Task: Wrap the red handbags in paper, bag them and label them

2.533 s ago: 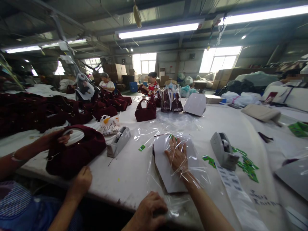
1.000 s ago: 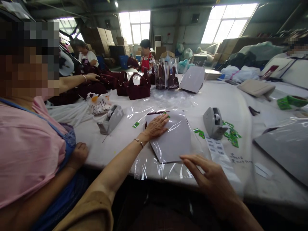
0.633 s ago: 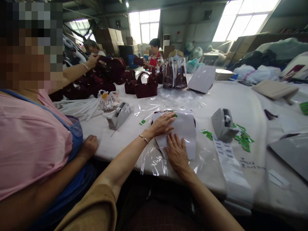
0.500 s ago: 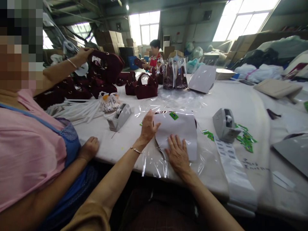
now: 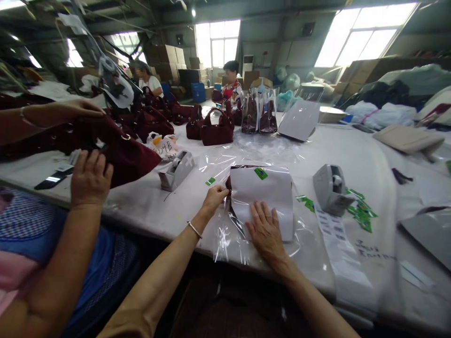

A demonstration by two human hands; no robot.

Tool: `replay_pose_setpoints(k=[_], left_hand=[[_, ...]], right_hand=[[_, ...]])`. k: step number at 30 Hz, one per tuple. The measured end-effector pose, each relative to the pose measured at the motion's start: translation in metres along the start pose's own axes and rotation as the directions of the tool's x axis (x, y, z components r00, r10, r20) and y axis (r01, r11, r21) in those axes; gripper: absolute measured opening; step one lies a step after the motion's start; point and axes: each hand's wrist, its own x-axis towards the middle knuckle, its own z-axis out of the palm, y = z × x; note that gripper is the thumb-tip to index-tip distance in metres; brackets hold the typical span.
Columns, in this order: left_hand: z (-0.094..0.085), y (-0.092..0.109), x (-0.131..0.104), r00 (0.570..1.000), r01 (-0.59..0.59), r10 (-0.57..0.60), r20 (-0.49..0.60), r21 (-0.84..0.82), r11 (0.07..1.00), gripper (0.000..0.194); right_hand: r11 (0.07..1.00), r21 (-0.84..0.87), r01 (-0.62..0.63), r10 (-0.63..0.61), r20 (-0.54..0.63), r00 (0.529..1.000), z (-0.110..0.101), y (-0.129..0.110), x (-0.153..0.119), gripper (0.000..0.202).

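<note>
A clear plastic bag (image 5: 222, 237) lies on the table in front of me with a white sheet (image 5: 271, 188) inside or under its film. Dark maroon material, apparently a handbag (image 5: 229, 185), shows along the sheet's left edge. My left hand (image 5: 213, 201) is closed in a pinch at that left edge, seemingly on the film; the fingertips partly hide what is between them. Flat on the sheet's lower part rests my right hand (image 5: 267, 230), fingers extended. Near the sheet's top is a small green label (image 5: 261, 173).
Tape dispensers stand at left (image 5: 176, 170) and right (image 5: 330, 188), the right one beside scattered green labels (image 5: 362, 213) and a printed strip (image 5: 338, 244). A co-worker's hands (image 5: 90, 180) hold a maroon handbag (image 5: 127, 157). Finished maroon bags (image 5: 217, 130) stand farther back.
My left hand has gone from spread over the sheet's upper left to a pinch at its left edge. My right hand stays flat. The co-worker has brought a maroon handbag down to the table.
</note>
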Motion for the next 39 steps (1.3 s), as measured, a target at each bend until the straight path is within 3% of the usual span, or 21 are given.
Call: replay_pose_setpoints(k=[5, 8, 11, 14, 16, 19, 22, 25, 28, 30, 32, 34, 35, 37, 39], left_hand=[[0.019, -0.008, -0.036, 1.0, -0.009, 0.011, 0.013, -0.139, 0.99, 0.032], [0.018, -0.017, -0.055, 1.0, 0.01, -0.013, -0.018, -0.171, 0.985, 0.035], [0.0, -0.025, -0.069, 0.997, 0.043, -0.05, -0.062, -0.118, 0.992, 0.036], [-0.018, -0.029, -0.083, 0.991, 0.121, -0.122, -0.057, -0.012, 0.993, 0.049], [-0.022, -0.032, -0.095, 0.988, 0.154, -0.154, -0.014, 0.13, 0.979, 0.059], [-0.014, -0.036, -0.112, 0.993, 0.104, -0.117, 0.023, 0.314, 0.944, 0.057], [-0.008, -0.04, -0.123, 0.996, 0.079, -0.084, 0.008, 0.27, 0.96, 0.051], [-0.009, -0.042, -0.128, 0.99, 0.135, -0.13, -0.047, 0.141, 0.981, 0.05], [-0.012, -0.043, -0.13, 0.983, 0.159, -0.152, -0.101, 0.074, 0.984, 0.054], [-0.015, -0.044, -0.133, 0.986, 0.152, -0.141, -0.091, 0.126, 0.98, 0.056], [-0.02, -0.047, -0.138, 0.993, 0.093, -0.068, -0.095, 0.299, 0.95, 0.055], [-0.031, -0.051, -0.147, 0.979, -0.104, 0.182, -0.088, 0.556, 0.825, 0.047], [-0.038, -0.053, -0.152, 0.934, -0.251, 0.357, -0.02, 0.674, 0.695, 0.042], [-0.051, -0.057, -0.162, 0.763, -0.526, 0.59, 0.265, 0.786, 0.326, 0.041], [-0.059, -0.06, -0.168, 0.586, -0.692, 0.588, 0.557, 0.722, 0.005, 0.047]], right_hand=[[0.995, -0.013, 0.098, -0.097, 0.032, 0.995, -0.024, 0.029, -0.013, 0.053], [0.993, -0.005, 0.12, -0.119, 0.115, 0.986, -0.044, 0.029, -0.013, 0.048], [0.999, 0.025, 0.034, -0.038, 0.177, 0.984, -0.051, 0.014, -0.007, 0.042], [0.994, 0.107, -0.037, 0.018, 0.175, 0.984, -0.046, 0.001, -0.002, 0.04], [0.982, 0.178, -0.057, 0.03, 0.156, 0.987, -0.043, -0.002, -0.003, 0.04], [0.96, 0.264, -0.088, 0.053, 0.137, 0.989, -0.043, -0.001, -0.007, 0.035], [0.922, 0.364, -0.136, 0.092, 0.136, 0.986, -0.051, 0.002, -0.009, 0.027], [0.872, 0.451, -0.192, 0.121, 0.18, 0.976, -0.062, 0.005, -0.005, 0.02], [0.866, 0.465, -0.184, 0.081, 0.232, 0.969, -0.072, 0.004, -0.003, 0.014], [0.888, 0.442, -0.129, 0.02, 0.242, 0.97, -0.076, 0.003, -0.003, 0.007], [0.903, 0.425, -0.064, -0.049, 0.25, 0.967, -0.077, 0.0, -0.007, 0.009], [0.909, 0.416, -0.005, -0.12, 0.275, 0.954, -0.076, -0.002, -0.014, 0.026], [0.911, 0.411, 0.028, -0.161, 0.292, 0.943, -0.075, -0.002, -0.018, 0.039], [0.912, 0.399, 0.099, -0.241, 0.323, 0.915, -0.072, -0.002, -0.025, 0.069], [0.906, 0.394, 0.157, -0.3, 0.335, 0.893, -0.067, 0.0, -0.032, 0.094]])
